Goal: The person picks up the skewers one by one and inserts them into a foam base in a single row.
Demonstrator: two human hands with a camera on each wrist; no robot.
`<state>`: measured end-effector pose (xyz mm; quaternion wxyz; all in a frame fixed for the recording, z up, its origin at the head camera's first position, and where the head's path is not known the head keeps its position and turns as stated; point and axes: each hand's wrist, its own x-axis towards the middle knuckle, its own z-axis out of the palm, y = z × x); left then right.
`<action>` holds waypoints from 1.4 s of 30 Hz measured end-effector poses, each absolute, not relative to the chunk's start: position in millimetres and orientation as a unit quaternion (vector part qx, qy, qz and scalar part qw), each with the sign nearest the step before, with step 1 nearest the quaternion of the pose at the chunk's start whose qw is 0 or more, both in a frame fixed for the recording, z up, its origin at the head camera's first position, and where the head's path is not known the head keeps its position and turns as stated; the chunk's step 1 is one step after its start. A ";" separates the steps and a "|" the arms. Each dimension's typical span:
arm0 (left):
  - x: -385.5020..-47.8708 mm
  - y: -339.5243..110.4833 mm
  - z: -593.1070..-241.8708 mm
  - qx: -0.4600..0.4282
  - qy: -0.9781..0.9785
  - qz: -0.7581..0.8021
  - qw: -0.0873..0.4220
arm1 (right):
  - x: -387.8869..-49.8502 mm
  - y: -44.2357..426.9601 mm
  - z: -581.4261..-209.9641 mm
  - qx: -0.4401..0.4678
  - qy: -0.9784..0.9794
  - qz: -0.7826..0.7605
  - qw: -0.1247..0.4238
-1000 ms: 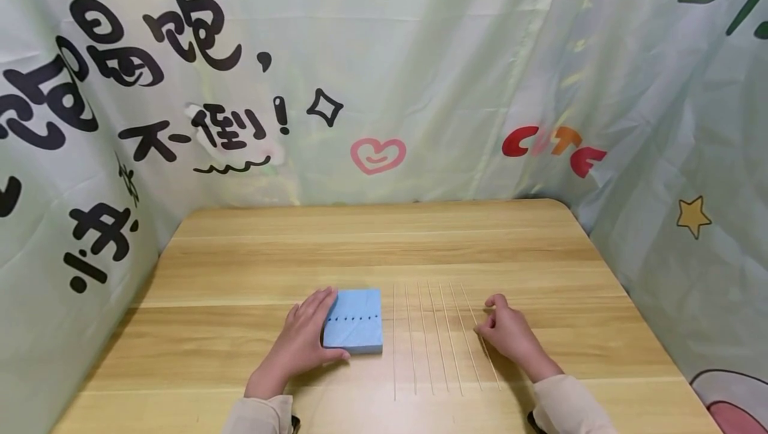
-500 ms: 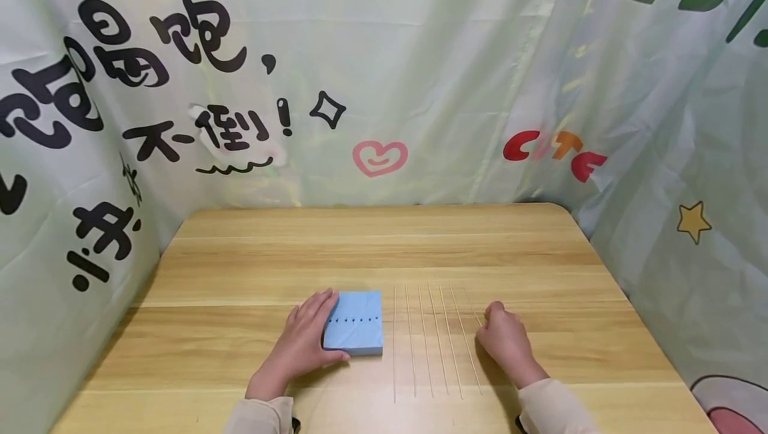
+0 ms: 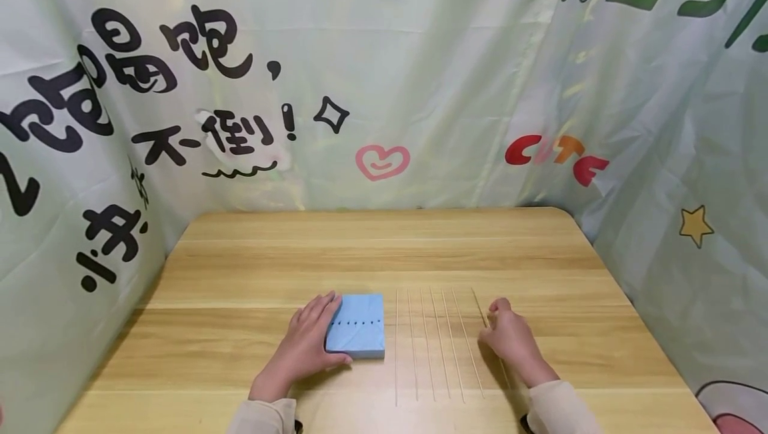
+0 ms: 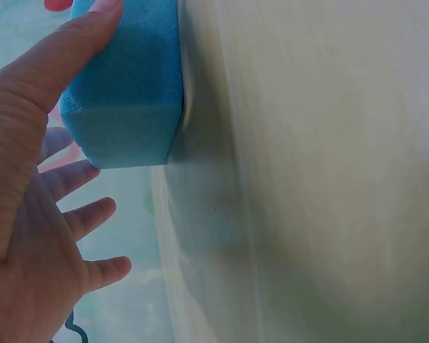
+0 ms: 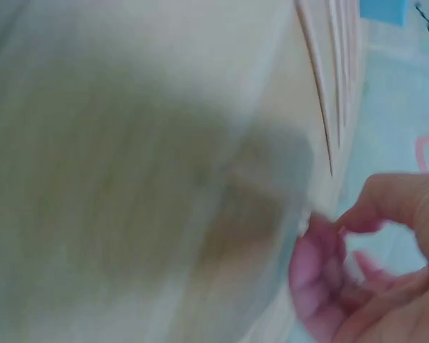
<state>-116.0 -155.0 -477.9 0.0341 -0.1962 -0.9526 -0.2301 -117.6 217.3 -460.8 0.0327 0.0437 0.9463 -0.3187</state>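
LEFT: my left hand grips the blue block, flat on the wooden table | RIGHT: my right hand pinches one thin stick | LAYOUT: six other sticks lie side by side between block and right hand.

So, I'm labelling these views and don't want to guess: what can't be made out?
Blue block: left side partly behind left hand, head view; cut off by the frame's top edge, left wrist view.
Dark dots: too small to judge depth, head view.
Rightmost stick: middle hidden by the right hand, head view.
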 end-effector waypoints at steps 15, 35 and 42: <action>-116.7 -156.6 -477.5 -0.194 -0.953 -0.230 0.028 | -116.1 227.6 -442.4 -0.011 0.877 -0.480 -0.033; -115.7 -157.6 -476.6 -0.182 -0.952 -0.247 0.016 | -115.9 226.5 -432.0 -0.026 0.839 -0.527 -0.134; -115.6 -157.5 -475.5 -0.184 -0.952 -0.244 0.021 | -119.5 228.6 -431.6 -0.071 0.850 -0.468 -0.231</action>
